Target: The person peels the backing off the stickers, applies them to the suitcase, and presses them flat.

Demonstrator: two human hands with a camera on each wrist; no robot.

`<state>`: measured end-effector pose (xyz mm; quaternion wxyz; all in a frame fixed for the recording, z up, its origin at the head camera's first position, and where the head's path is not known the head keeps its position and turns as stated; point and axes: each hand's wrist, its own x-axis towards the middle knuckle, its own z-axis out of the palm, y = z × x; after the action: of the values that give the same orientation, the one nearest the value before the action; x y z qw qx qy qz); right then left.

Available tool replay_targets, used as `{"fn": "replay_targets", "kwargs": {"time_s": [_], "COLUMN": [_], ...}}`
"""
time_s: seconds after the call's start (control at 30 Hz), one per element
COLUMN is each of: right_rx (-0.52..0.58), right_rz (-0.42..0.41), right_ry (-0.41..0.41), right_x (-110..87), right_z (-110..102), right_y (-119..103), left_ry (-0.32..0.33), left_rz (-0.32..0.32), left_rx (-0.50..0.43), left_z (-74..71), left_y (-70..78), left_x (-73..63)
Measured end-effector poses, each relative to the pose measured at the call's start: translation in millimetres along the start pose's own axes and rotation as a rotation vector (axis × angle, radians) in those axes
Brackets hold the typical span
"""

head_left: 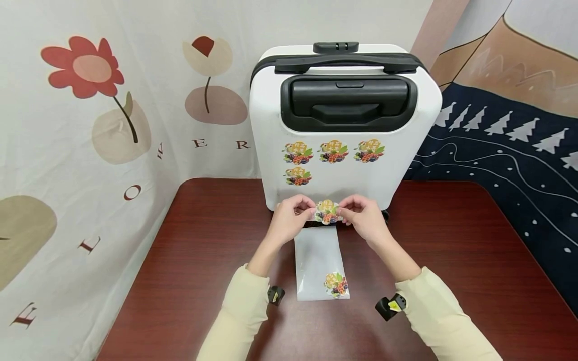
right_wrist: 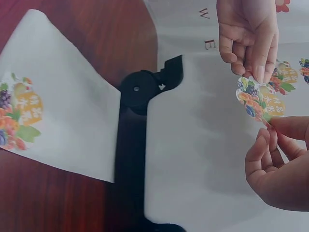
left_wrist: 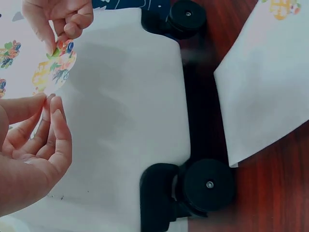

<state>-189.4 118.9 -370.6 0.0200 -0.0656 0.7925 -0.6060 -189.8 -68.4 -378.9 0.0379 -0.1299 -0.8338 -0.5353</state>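
Note:
A fruit-printed sticker is stretched between both hands in front of the lower part of a white suitcase. My left hand pinches its left edge between thumb and forefinger. The right hand pinches the opposite edge the same way. In the right wrist view the held sticker shows its printed face, tilted off the suitcase shell. Several matching stickers are on the suitcase: a row of three, including the middle one, and a single one below the left end.
On the brown table lies a white backing sheet with one sticker at its near right corner. The suitcase's black wheels face the sheet. Printed cloth hangs behind and left; a dark tree-patterned cloth hangs right.

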Motion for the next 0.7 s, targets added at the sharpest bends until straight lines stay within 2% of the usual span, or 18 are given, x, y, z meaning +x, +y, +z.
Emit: {"fn": "replay_targets", "kwargs": {"time_s": [0.5, 0.7], "right_rx": [0.061, 0.015], "right_rz": [-0.064, -0.082], "right_ry": [0.118, 0.156], "right_x": [14.0, 15.6], "right_z": [-3.0, 0.0], "right_y": [-18.4, -25.1], "left_ry": [0.161, 0.229], "left_rz": [0.052, 0.076], "left_rx": [-0.038, -0.031], "left_z": [2.6, 3.6], "left_y": [14.1, 18.3], "left_x": [18.2, 20.6]}}
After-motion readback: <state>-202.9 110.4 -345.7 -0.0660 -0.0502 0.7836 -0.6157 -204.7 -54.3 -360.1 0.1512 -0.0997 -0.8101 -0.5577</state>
